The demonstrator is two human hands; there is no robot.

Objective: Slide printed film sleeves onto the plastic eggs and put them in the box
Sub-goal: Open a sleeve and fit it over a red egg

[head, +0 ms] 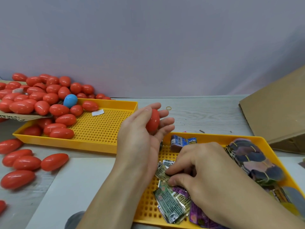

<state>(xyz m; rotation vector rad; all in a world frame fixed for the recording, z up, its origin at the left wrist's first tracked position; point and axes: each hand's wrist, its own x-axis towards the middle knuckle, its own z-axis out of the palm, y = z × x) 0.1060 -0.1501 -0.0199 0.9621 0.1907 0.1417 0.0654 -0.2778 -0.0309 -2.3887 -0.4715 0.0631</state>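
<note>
The left hand (140,129) cradles a red egg (153,121) upright in its curled fingers, the fingertips (166,121) wrapping round the far side of the shell and the thumb lying along the near side. Below and to the right of those fingers, the right hand (203,171) reaches down into the near yellow tray (214,138), its thumb and forefinger pinching a printed film sleeve (162,171) at the top of a loose heap of sleeves (173,202) that fans out under the palm. Just beyond the right knuckles lies a banded bundle of sleeves (254,161) (dark hexagon print, held by thin elastic), against the tray's far right side. Left of the left hand's fingers stands a second yellow tray (102,128) with red eggs spilling into it from a pile of eggs (33,96), one blue egg (70,100) among them. A small rubber band (168,108) lies on the table just past the left fingertips, and the cardboard box (277,113) sits well to the right of both hands
</note>
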